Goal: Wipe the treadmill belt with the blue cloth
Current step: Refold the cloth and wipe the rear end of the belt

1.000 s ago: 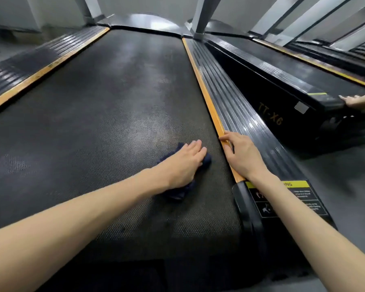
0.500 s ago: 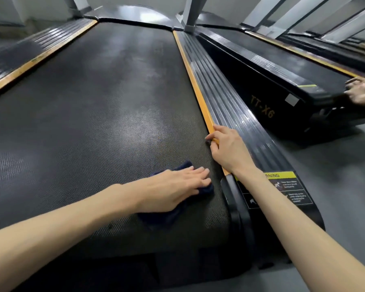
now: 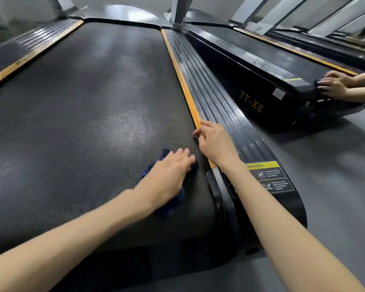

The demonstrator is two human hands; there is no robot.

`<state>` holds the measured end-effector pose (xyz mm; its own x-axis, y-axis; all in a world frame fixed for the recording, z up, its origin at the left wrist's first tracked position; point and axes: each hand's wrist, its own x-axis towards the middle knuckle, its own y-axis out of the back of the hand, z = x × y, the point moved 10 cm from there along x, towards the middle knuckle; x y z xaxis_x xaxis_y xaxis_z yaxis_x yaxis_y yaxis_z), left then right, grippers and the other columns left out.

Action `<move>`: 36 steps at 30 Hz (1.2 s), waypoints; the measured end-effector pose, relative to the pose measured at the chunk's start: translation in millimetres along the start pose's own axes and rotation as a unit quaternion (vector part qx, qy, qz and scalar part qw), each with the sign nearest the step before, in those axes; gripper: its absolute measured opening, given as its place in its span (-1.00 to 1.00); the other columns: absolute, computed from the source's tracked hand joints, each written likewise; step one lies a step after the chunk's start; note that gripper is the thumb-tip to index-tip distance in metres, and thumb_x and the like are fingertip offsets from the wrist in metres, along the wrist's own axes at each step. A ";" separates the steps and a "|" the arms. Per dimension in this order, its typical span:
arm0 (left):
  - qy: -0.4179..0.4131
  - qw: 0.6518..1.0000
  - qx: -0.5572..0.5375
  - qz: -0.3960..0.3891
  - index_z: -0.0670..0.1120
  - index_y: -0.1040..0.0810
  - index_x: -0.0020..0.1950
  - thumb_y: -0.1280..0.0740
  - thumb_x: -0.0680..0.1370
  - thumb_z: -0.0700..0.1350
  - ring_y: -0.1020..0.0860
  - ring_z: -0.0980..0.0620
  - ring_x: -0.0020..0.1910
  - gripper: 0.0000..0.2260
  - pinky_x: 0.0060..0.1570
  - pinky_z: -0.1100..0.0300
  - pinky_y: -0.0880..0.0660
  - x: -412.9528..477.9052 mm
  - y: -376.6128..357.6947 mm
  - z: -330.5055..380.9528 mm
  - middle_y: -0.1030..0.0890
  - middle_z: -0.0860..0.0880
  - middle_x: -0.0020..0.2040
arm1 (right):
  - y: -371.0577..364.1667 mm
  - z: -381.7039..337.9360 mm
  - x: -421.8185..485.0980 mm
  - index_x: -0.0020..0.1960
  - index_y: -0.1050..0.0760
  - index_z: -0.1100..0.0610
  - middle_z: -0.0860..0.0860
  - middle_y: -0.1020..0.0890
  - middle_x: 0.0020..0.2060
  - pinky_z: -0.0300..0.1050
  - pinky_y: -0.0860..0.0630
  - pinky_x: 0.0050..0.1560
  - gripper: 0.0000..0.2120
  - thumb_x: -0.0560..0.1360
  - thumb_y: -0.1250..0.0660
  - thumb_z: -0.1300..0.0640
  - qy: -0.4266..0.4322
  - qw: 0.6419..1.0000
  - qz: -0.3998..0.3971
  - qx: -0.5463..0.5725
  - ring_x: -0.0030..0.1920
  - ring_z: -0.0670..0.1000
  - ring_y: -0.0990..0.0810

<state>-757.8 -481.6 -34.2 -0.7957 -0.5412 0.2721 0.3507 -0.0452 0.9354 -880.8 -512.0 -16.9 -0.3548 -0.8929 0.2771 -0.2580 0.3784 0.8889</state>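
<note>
Left hand (image 3: 169, 171) grip flat and unclenched, pressing the dark blue cloth (image 3: 165, 154) onto the black textured treadmill belt (image 3: 82, 123).
The cloth sits by the belt's right edge near its rear end, having slid back and forward again: short strokes, so most of the belt likely remains. The right hand (image 3: 214, 142) rests, holding nothing, on the orange edge strip (image 3: 184, 85).

We press our left hand (image 3: 169, 173) flat on the crumpled dark blue cloth (image 3: 164, 154), which lies on the black textured treadmill belt (image 3: 82, 123) near its right edge. Our right hand (image 3: 215, 144) rests on the orange edge strip (image 3: 181, 81) beside the ribbed black side rail (image 3: 219, 98), fingers loosely bent. On the neighbouring black treadmill (image 3: 251, 81), another person's two hands (image 3: 333, 85) rest at its rear end.
</note>
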 end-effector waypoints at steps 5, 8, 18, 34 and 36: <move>-0.075 0.995 0.051 0.047 -0.21 -0.63 0.09 -0.17 0.34 -0.17 -0.61 -0.11 0.10 -0.60 0.04 0.02 -0.53 -33.4 -8.2 30.6 -0.63 -0.19 0.11 | 2.2 0.0 -2.7 0.11 -0.58 0.10 0.03 -0.41 0.36 -0.11 -0.22 0.35 -0.73 0.56 -0.14 0.18 -0.001 1.000 -0.004 0.009 0.36 0.04 -0.31; -0.064 0.993 0.089 0.038 -0.19 -0.64 -0.02 -0.18 0.31 -0.20 -0.66 -0.08 -0.03 -0.65 -0.05 0.12 -0.56 -17.1 -0.8 2.3 -0.66 -0.17 0.01 | 2.6 1.4 -3.3 0.11 -0.58 0.07 0.00 -0.39 0.37 -0.08 -0.24 0.34 -0.73 0.57 -0.13 0.15 -0.011 1.000 -0.014 0.018 0.38 0.01 -0.28; -0.055 0.996 0.035 0.053 -0.20 -0.60 0.15 -0.17 0.36 -0.22 -0.59 -0.15 0.12 -0.59 0.06 0.06 -0.52 -27.9 -2.8 35.6 -0.59 -0.18 0.19 | 2.8 3.3 -2.8 0.11 -0.59 0.05 -0.02 -0.39 0.38 -0.04 -0.27 0.35 -0.73 0.58 -0.12 0.15 -0.014 1.000 -0.007 0.020 0.38 0.01 -0.28; -0.047 0.994 0.050 0.089 -0.20 -0.64 -0.03 -0.12 0.37 -0.17 -0.66 -0.10 -0.08 -0.64 0.06 0.10 -0.42 -26.7 10.3 22.8 -0.66 -0.16 -0.02 | -0.2 7.2 -0.8 0.09 -0.59 0.02 -0.04 -0.40 0.37 -0.02 -0.32 0.33 -0.74 0.57 -0.14 0.13 -0.020 1.000 -0.004 0.021 0.37 0.01 -0.31; -0.074 0.995 0.026 0.069 -0.26 -0.60 0.06 -0.15 0.41 -0.18 -0.62 -0.17 0.03 -0.65 0.06 0.04 -0.51 -25.1 9.3 16.6 -0.62 -0.23 0.08 | -1.1 8.4 -1.8 0.09 -0.58 0.00 -0.05 -0.38 0.38 0.00 -0.35 0.30 -0.74 0.58 -0.13 0.11 -0.018 1.000 -0.012 0.015 0.38 0.00 -0.30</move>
<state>-742.8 -454.5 -28.6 -0.8076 -0.4088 0.4250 0.4383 0.0660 0.8964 -887.5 -508.8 -21.4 -0.3793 -0.8931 0.2419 -0.2941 0.3642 0.8836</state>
